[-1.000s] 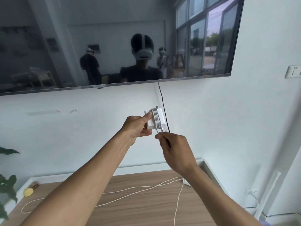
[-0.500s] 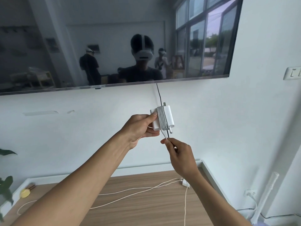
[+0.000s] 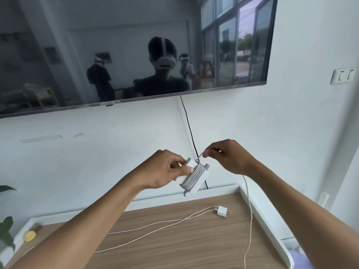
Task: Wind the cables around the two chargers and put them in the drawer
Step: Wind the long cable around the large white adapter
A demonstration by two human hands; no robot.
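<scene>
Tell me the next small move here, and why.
Probably carry the right hand over and around the white charger to lay one more turn. The left hand holds that charger with several coils on it, the right hand pinches the cable just above them, and a long loose stretch hangs from it down to the wooden tabletop, so winding looks unfinished.

On table (image 3: 194,249), small charger (image 3: 222,211) — wound charger (image 3: 196,176) above
</scene>
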